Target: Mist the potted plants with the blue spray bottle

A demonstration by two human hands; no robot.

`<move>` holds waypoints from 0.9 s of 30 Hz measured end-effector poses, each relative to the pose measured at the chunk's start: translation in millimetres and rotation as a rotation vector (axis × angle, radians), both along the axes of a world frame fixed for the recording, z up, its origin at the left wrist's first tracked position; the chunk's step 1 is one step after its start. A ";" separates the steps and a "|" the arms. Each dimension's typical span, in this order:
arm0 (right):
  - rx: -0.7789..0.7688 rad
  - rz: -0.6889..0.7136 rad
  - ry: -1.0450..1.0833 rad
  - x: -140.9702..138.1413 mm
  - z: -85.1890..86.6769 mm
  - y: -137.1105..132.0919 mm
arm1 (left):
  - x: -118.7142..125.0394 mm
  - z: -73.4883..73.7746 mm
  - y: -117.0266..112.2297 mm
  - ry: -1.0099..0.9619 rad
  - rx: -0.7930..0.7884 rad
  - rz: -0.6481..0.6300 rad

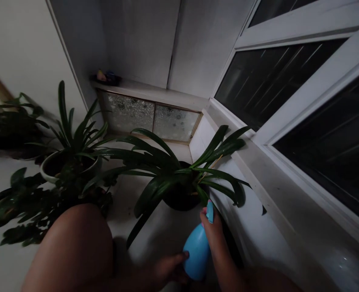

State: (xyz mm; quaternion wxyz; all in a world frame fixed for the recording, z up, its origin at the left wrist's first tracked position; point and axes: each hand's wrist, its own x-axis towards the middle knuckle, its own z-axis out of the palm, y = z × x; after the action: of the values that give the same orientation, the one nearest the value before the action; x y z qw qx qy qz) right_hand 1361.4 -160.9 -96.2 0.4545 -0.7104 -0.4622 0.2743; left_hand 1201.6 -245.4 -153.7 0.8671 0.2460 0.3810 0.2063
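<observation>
A blue spray bottle [197, 251] with pink parts at its top is tilted in front of me. My right hand [210, 222] is wrapped round its neck and top. Lower down, my left hand [175, 265] holds the bottle's body, the thumb on its side and the other fingers partly hidden beneath. Just beyond the bottle's top stands a plant with long strap-like leaves [155, 152] in a dark pot [181, 201]. The leaves spread out over the pot on both sides and partly cover it. Whether any spray comes out is too dark to tell.
A similar plant [73, 134] grows in a pale pot [47, 172] to the left, with a leafy plant [36, 207] before it. My bare knee [79, 239] is near. Windows [276, 81] and a sill [267, 182] run along the right. A low glass-doored cabinet [176, 121] stands behind.
</observation>
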 end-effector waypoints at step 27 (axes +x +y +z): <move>-0.138 0.113 0.048 -13.3 12.7 15.1 | 3.0 19.9 -5.4 0.048 -0.132 0.094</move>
State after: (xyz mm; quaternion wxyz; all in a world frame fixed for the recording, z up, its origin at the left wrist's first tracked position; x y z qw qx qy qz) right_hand 1348.2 -145.8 -83.5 0.3993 -0.7059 -0.4706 0.3477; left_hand 1204.6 -250.8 -133.7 0.8614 0.1750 0.4255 0.2152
